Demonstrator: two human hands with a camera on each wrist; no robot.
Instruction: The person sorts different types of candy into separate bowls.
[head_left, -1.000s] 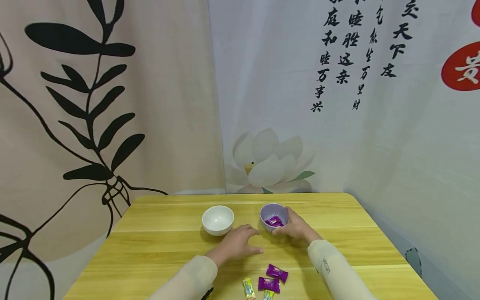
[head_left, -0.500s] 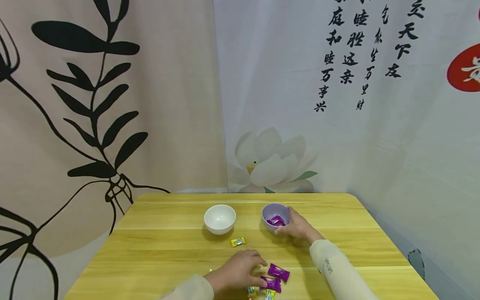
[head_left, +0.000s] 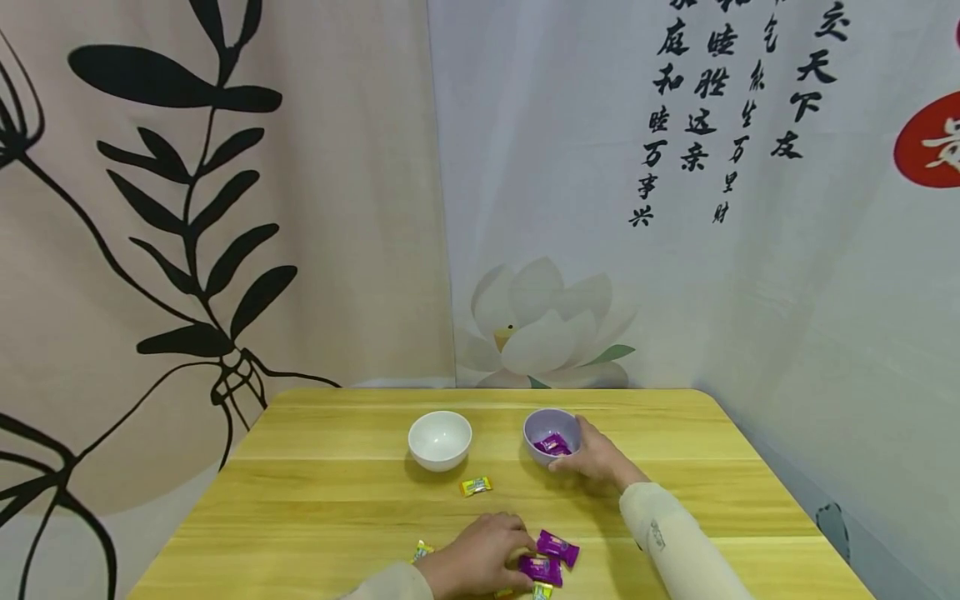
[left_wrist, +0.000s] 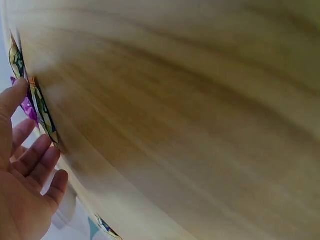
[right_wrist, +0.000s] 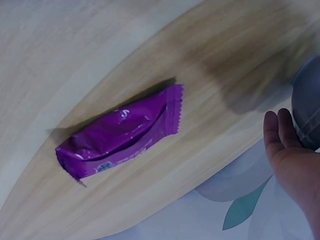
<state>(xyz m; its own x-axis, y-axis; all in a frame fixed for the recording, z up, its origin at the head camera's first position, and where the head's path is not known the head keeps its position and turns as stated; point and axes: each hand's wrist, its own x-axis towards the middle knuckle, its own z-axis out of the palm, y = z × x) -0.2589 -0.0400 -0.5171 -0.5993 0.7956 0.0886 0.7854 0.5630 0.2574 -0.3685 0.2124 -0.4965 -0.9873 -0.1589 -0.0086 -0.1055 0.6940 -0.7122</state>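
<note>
My left hand (head_left: 480, 554) is low over the table, its thumb and fingertips at the left end of a purple-wrapped candy (head_left: 542, 570). In the left wrist view, this purple candy (left_wrist: 29, 107) shows between the spread thumb and index finger, beside a yellow-wrapped candy (left_wrist: 44, 112). My right hand (head_left: 600, 457) grips the right side of the small purple bowl (head_left: 536, 455), thumb in front. Purple candies (head_left: 553, 444) lie inside that bowl. A second purple candy (head_left: 557, 547) rests just right of the left hand.
A white bowl (head_left: 440, 458) stands left of the purple one. One yellow candy (head_left: 476, 486) lies in front of it, another (head_left: 422, 550) beside the left wrist, and another (head_left: 542, 591) near the bottom edge. A printed curtain (head_left: 360, 208) hangs behind the wooden table (head_left: 675, 425).
My left hand has moved back from near the white bowl to the candies in front. The yellow candy before that bowl has come into view. The right hand stays on the purple bowl.
</note>
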